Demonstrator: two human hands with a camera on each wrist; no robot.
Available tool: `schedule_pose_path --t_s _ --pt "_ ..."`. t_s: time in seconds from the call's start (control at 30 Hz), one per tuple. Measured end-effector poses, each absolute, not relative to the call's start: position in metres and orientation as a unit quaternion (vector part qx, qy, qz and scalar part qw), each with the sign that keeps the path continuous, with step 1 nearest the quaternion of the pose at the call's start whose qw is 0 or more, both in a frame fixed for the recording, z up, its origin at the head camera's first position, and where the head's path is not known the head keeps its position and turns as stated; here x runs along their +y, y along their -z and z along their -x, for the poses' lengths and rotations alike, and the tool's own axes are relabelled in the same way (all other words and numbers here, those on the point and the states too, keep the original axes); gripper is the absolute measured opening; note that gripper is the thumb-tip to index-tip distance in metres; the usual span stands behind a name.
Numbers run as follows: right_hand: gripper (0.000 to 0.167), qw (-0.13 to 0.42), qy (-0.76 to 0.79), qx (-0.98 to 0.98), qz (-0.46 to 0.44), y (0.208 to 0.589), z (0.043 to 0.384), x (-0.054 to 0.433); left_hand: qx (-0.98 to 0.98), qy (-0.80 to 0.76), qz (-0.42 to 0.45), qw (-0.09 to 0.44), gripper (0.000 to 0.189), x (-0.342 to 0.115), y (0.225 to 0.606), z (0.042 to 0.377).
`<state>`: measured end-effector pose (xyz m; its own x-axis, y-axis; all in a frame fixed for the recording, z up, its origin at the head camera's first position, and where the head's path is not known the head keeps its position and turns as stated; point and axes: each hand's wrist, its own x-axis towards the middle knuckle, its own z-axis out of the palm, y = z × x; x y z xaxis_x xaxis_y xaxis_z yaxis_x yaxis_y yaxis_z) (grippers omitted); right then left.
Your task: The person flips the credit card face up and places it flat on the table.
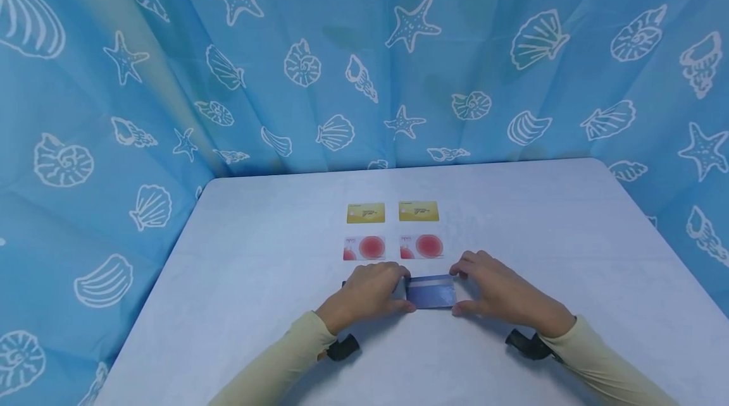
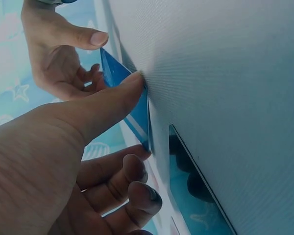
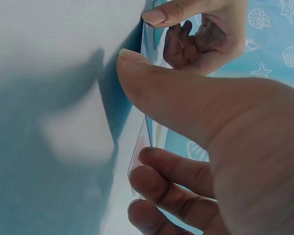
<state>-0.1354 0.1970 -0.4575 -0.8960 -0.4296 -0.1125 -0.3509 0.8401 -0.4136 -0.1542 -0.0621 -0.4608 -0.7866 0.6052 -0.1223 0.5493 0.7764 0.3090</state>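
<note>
A blue card [image 1: 431, 295] with a paler stripe is held between the two hands, slightly above the white table. My left hand [image 1: 370, 289] pinches its left end, thumb at the near corner and a fingertip at the far one. At the opposite end, my right hand [image 1: 497, 292] grips it the same way, thumb near and index finger far. A second, glossy card [image 2: 193, 191] lies on the table beside the left fingers in the left wrist view, reflecting them. In the head view the left hand hides most of that card.
Beyond the hands lie two white cards with red circles, a left one [image 1: 364, 248] and a right one [image 1: 421, 246]. Behind them are two gold cards, left [image 1: 366, 213] and right [image 1: 418, 210]. A blue seashell curtain [image 1: 364, 64] hangs behind the table [image 1: 256, 235].
</note>
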Motion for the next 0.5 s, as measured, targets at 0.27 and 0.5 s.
schedule_pose_path --t_s 0.27,0.5 --pt "0.064 0.106 0.189 0.955 0.202 0.452 0.137 0.196 0.933 -0.148 -0.307 0.116 0.063 -0.065 0.459 0.156" --pt "0.062 0.099 0.183 0.956 0.209 0.443 0.135 0.194 0.931 -0.159 -0.308 0.112 0.066 -0.065 0.454 0.154"
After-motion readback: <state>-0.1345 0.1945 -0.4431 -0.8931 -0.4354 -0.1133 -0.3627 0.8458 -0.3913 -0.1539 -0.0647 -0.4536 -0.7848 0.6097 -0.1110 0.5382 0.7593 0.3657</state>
